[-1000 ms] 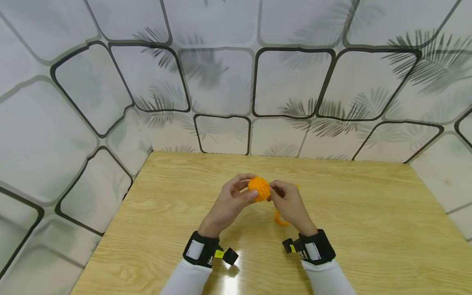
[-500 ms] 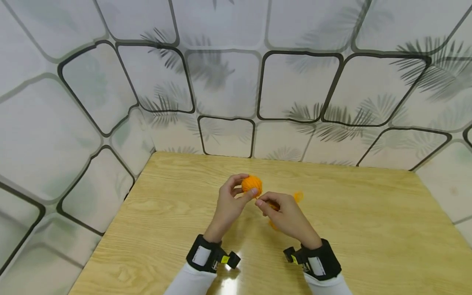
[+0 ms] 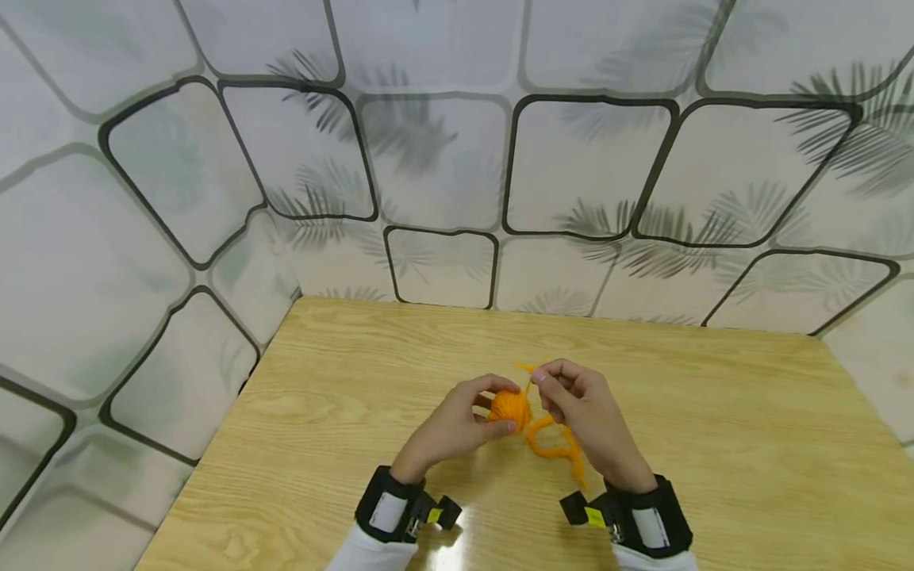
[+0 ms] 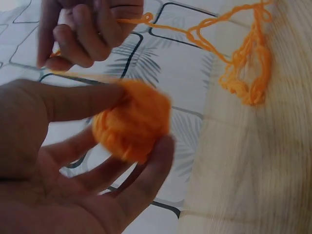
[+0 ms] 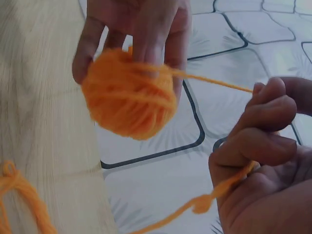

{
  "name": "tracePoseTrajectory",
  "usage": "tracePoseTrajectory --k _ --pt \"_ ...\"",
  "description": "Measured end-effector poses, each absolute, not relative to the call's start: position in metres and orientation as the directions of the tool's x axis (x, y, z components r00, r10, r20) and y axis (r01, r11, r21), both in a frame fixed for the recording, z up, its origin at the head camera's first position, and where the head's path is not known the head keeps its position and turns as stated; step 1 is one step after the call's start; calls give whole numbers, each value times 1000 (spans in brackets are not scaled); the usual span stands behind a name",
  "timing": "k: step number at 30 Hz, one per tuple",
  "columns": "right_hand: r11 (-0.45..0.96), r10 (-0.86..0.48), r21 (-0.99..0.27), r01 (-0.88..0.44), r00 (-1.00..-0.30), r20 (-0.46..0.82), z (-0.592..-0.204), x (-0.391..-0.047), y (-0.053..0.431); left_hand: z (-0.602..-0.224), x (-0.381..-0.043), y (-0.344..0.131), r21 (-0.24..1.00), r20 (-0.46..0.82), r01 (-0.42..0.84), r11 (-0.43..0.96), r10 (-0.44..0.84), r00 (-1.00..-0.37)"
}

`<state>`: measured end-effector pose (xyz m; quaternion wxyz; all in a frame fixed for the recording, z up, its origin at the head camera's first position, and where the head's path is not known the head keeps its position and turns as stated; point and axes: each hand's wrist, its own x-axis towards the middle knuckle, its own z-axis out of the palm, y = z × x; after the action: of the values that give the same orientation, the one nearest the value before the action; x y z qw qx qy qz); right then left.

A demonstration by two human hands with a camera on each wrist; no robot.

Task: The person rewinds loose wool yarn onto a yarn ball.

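My left hand [image 3: 460, 420] holds a small ball of orange yarn [image 3: 509, 408] between thumb and fingers, above the table. In the right wrist view the wound strands of the ball [image 5: 129, 97] show clearly. My right hand [image 3: 585, 412] pinches the yarn strand [image 5: 214, 83], which runs taut from the ball to its fingertips. The strand passes through the curled fingers and comes out below as a slack tail [image 5: 202, 204]. Loose yarn [image 3: 553, 452] lies in a loop on the table between the hands; the left wrist view shows it as a tangled bunch [image 4: 251, 73].
A wood-grain table [image 3: 343, 365] lies under both hands. Behind it and at the left stands a pale wall covering [image 3: 443, 174] with dark outlines and leaf prints. Each wrist wears a black strap [image 3: 389, 507] with a small camera.
The ball has come down and nearer in the left hand. My right hand dipped below the ball, then moved up to its right with the strand. More loose yarn shows.
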<state>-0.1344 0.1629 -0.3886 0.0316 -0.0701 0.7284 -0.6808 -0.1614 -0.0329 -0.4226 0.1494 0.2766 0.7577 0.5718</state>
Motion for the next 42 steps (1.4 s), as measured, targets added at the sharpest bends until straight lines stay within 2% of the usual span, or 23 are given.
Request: tracePoseTrajectory --k 4,7,11,14,17,24,28,32,35,38,42 --pt "43 -75 -996 -78 -994 75 -394 -138 163 -414 -159 -38 983 60 170 64 772 -633" --pt "34 -46 -996 -82 -996 80 -401 -141 163 -411 -158 -41 994 87 100 -40 843 -531" --pt "29 -5 -997 -77 -997 77 -410 -146 161 -411 -158 -44 984 169 24 -179 871 -462" --pt "43 25 -998 -53 -998 54 -417 -149 160 -408 -158 -47 963 228 -28 -267 866 -444" --pt "78 32 -997 -20 -999 22 -423 -152 159 -405 -158 -49 945 266 -42 -325 837 -477" --pt "266 24 -964 31 -999 -26 -435 -156 159 -399 -158 -55 895 356 19 -446 688 -632" --pt "432 -65 -901 -39 -998 12 -438 -154 162 -398 -161 -57 842 374 51 -537 513 -773" --pt "559 -208 -815 -155 -977 44 -435 -151 164 -398 -163 -56 811 308 79 -579 309 -900" --pt "622 -288 -750 -225 -956 49 -428 -147 161 -400 -165 -54 816 250 106 -568 183 -951" --pt "652 -355 -698 -295 -933 63 -418 -141 157 -403 -168 -52 847 205 132 -515 87 -975" --pt "641 -421 -677 -362 -903 84 -402 -132 151 -408 -171 -48 925 193 186 -330 -12 -981"
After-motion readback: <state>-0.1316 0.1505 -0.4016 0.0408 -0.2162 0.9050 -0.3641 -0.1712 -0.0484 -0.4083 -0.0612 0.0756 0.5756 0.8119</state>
